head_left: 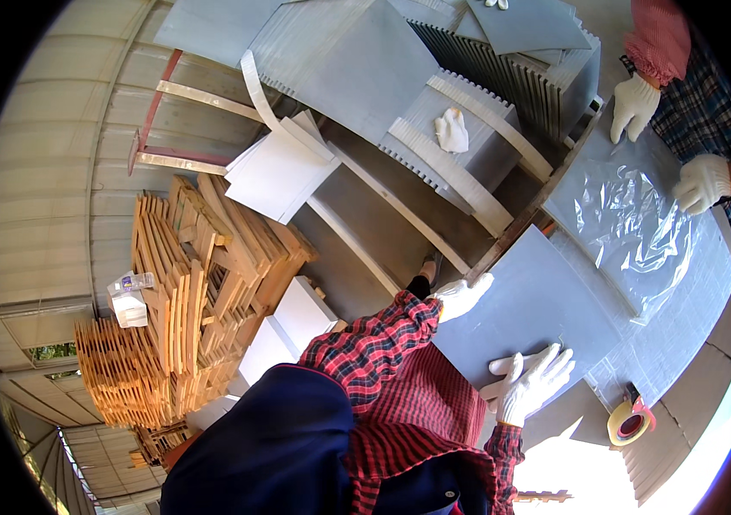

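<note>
Head view: a grey slab [537, 300], flat, square and matte, lies on the bench [709, 343] in front of the person, its near edge toward the body. A sheet of clear film [631, 215], wrinkled and shiny, lies on another grey slab just beyond it.

The left hand [461, 296], in a white glove, rests on the slab's left corner, its red plaid sleeve bent at the elbow; its grip looks loosely curled over the edge, though I cannot tell whether it pinches the slab. The right hand [533, 382], also gloved white, lies palm down on the slab's near edge, fingers spread flat and pointing away from the body, holding nothing.

Across the bench a co-worker's two white-gloved hands [636, 103] [702, 182] rest at the edge of the film. A tape roll [630, 422] with a red dispenser sits near the bench's corner, to the right of the right hand. A spare glove [451, 130] lies on stacked grey panels [511, 77] beyond. Wooden slat racks [185, 300] stand piled at the left.
</note>
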`<state>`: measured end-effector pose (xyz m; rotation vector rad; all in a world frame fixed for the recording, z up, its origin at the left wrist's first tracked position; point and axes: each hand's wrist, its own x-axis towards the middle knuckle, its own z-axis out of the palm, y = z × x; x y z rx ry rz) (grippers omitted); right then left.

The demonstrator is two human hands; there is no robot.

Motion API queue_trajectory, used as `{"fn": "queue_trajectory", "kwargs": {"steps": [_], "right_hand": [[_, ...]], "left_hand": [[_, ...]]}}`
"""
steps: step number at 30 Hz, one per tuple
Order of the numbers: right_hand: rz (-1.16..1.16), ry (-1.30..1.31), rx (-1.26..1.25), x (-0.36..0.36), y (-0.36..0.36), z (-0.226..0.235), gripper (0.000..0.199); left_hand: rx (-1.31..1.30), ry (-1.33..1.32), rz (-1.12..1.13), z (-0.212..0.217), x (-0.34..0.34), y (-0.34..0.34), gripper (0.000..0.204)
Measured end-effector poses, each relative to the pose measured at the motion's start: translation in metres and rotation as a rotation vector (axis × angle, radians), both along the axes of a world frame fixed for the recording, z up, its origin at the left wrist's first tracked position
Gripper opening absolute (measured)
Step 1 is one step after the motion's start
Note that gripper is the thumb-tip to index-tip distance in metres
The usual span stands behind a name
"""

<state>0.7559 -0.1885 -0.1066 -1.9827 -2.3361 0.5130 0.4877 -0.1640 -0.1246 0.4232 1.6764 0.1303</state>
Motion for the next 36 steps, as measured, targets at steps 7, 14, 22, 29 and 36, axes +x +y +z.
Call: {"fn": "queue_trajectory", "kwargs": {"steps": [7,14,22,29,36], "right_hand": [[-0.185,-0.092,0.203,-0.005,0.086,-0.021,0.068],[0.012,0.163,0.352,-0.111,0.130,-0.008,0.067],[0.455,0.351,0.194,-0.125,0.039,0.003,0.070],[0.534,0.411,0.115,-0.030,-0.027,0.005,0.053],[0.128,0.033,0.324,0.054,0.114,-0.032,0.076]], "left_hand": [[0.084,0.044,0.002,0.016,0.009,0.000,0.086],[0.122,-0.409,0.478,-0.061,-0.016,-0.027,0.093],[0.201,-0.584,0.633,-0.014,-0.005,-0.011,0.089],[0.067,-0.080,0.132,-0.026,-0.003,-0.002,0.104],[0.056,-0.001,0.000,-0.034,-0.004,0.002,0.113]]}}
